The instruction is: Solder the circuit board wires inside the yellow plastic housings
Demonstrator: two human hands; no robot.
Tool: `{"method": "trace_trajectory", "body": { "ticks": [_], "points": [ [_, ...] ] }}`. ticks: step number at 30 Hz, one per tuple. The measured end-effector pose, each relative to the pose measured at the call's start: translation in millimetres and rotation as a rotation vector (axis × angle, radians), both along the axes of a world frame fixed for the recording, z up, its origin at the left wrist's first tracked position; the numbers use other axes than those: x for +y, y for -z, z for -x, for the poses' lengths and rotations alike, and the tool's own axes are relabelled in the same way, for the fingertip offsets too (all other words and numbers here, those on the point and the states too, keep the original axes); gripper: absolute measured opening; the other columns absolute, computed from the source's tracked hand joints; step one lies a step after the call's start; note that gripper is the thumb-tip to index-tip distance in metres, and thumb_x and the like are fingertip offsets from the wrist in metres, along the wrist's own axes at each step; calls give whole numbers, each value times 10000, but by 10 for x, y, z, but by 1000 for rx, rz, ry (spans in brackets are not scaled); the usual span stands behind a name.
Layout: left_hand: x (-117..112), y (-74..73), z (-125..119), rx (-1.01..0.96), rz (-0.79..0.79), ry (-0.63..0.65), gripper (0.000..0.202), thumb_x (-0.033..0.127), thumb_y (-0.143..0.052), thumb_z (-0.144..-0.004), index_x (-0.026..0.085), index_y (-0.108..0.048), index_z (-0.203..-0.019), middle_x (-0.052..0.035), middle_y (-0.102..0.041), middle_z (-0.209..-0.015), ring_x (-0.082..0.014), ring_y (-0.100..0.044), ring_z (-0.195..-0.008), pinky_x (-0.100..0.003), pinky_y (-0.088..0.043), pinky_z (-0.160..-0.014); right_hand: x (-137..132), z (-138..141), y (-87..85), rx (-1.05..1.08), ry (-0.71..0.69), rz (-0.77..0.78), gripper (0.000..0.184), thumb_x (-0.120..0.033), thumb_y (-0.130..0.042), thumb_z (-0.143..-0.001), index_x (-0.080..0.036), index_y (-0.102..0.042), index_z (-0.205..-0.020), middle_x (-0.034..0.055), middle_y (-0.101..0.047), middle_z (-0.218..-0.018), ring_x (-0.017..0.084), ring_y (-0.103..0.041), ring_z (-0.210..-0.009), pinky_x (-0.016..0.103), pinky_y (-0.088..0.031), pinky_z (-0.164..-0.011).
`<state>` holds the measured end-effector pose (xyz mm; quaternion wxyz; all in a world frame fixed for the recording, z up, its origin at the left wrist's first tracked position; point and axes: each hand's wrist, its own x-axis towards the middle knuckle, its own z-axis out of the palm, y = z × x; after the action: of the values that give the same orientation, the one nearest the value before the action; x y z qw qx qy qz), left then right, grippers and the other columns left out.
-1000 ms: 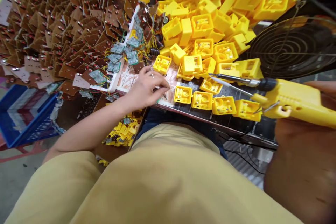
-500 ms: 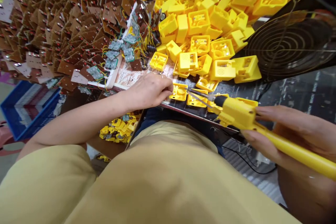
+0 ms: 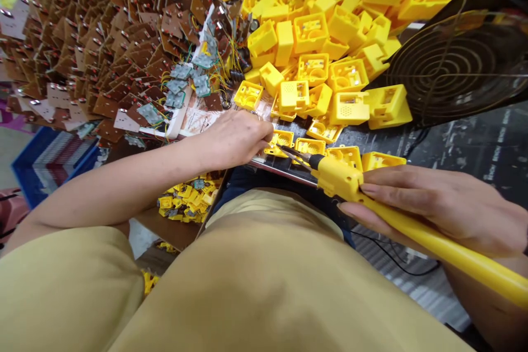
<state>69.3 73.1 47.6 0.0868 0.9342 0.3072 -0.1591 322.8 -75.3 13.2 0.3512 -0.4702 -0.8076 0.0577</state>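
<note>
My right hand is wrapped round a yellow soldering iron with a black collar and a thin metal tip. The tip points left, reaching over a small yellow plastic case at the left end of a row along the table's front edge. At that case's left side, my left hand has its thumb and fingers pinched together; what lies between them is hidden. Other open cases of the row, one and another, lie under or beside the iron.
Yellow cases are heaped behind the row. Brown circuit boards pile up at left, beside small green-grey boards with wires. A black fan stands at right. A blue crate and a box of yellow parts sit lower.
My right hand has brought the soldering iron leftward, its tip now over the leftmost case of the row. My left hand stays pinched in nearly the same place.
</note>
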Motion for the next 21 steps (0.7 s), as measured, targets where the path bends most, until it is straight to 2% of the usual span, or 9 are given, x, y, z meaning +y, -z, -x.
{"method": "trace_trajectory", "body": {
  "ticks": [2,4,9,12,14,18,21],
  "points": [
    [10,-37,-19,33,-5,19,215,191,-532,-929,174,-744,-960,-60,-758,-832,-220,-710,-815,-293,-356,-635,26,17,-25,17,-95,-38,135,-350,-655,-978,-221,-638,-943,21,-722,-799,88,-707,-740,189,-600,-739],
    [16,-62,-28,58,-12,37,214,180,-530,-928,171,-743,-953,-64,-761,-847,-223,-713,-824,-297,-338,-626,51,25,-36,36,-125,-71,107,-296,-681,-960,-209,-620,-975,17,-710,-803,84,-698,-748,192,-597,-740],
    [8,-66,-25,101,-71,87,194,144,-549,-907,150,-738,-949,-80,-749,-817,-232,-711,-809,-311,-293,-599,43,18,-22,35,-99,-79,120,-273,-705,-942,-203,-610,-963,20,-696,-823,73,-684,-765,188,-582,-752],
    [-3,-71,-43,86,-63,71,221,152,-518,-923,139,-736,-961,-87,-750,-835,-228,-707,-808,-310,-313,-609,29,18,-22,29,-93,-60,110,-271,-699,-945,-210,-610,-966,17,-704,-836,80,-687,-767,197,-584,-738],
    [-4,-78,-64,82,-36,50,243,165,-498,-934,143,-738,-959,-82,-747,-837,-224,-703,-810,-307,-336,-627,47,26,-32,29,-121,-81,133,-250,-725,-922,-202,-612,-972,14,-706,-828,82,-688,-752,194,-586,-718],
    [11,-91,-101,101,-12,43,261,183,-495,-927,162,-754,-946,-66,-733,-793,-213,-688,-786,-301,-343,-629,128,46,-73,51,-191,-172,274,-158,-851,-780,-158,-635,-949,17,-705,-788,82,-686,-712,180,-591,-716],
    [35,-106,-125,117,12,43,275,190,-493,-922,170,-765,-950,-63,-729,-787,-205,-673,-769,-299,-339,-624,166,71,-131,31,-192,-177,267,-160,-855,-774,-151,-641,-933,19,-709,-774,81,-687,-701,181,-594,-721]
  ]
}}
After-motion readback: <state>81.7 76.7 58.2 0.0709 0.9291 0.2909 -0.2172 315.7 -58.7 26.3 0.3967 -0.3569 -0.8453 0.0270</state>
